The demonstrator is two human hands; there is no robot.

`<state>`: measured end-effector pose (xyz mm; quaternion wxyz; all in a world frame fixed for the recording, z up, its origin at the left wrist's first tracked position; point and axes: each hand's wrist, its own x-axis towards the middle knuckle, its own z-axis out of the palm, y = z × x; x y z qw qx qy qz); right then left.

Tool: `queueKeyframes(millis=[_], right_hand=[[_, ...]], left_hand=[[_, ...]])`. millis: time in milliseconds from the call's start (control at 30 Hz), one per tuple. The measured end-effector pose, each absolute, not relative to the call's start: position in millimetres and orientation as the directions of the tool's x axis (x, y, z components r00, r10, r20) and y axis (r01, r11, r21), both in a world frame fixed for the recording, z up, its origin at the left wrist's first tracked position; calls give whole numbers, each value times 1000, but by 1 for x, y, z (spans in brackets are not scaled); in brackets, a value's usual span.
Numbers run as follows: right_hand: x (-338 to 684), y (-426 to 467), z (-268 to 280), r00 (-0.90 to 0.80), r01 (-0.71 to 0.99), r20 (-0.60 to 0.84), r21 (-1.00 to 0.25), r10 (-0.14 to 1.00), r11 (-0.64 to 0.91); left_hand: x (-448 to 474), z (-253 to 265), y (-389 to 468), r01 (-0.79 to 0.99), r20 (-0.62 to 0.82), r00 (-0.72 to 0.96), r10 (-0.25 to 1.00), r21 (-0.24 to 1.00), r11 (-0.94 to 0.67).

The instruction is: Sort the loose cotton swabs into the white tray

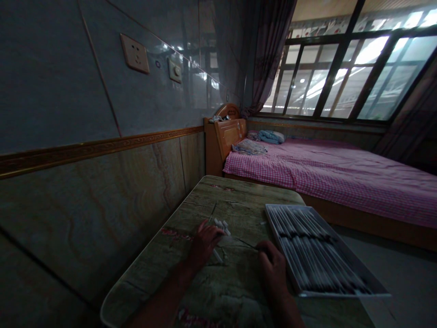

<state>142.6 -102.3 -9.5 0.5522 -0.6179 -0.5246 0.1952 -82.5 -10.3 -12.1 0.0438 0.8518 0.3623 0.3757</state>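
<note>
My right hand (272,263) is closed around the end of a thin dark rod (247,243), which points left across the table toward my other hand. My left hand (205,240) has its thumb and fingers drawn together beside a small cluster of short white pieces (221,224). What lies between those fingertips is too dim to make out. Just below them, a pale strip (217,256) rests on the tabletop. Right of my right hand is a shallow white tray (288,206) holding rows of thin, pale sticks with dark ends (307,223).
The wood-patterned table (239,196) has rounded corners and stands along a tiled wall (136,191). A small white bit (262,223) lies near the tray, whose right side reaches past the table edge. Beyond is a bed (324,168) with a pink checked cover.
</note>
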Motion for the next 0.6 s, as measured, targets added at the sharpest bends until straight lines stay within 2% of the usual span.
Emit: queueKeyframes(millis=[100,200,333,467,600], right_hand=[[137,-101,-4,436,346,270,-931,859,118],[126,-99,0,359,346,229,-933,905,99],[115,-98,-5,259,455,240,-885,936,101],[112,-97,-12,268,621,289,-781,919,65],[112,-96,-19,268,720,253,-694,930,-19]], left_hand=[[-78,-9,-16,582,628,493,602,276,-765],[-69,-6,-24,525,669,549,501,190,-830],[-58,-3,-34,511,697,558,451,139,-848],[-56,0,-37,509,698,558,449,139,-849],[-55,1,-38,496,751,514,415,135,-858]])
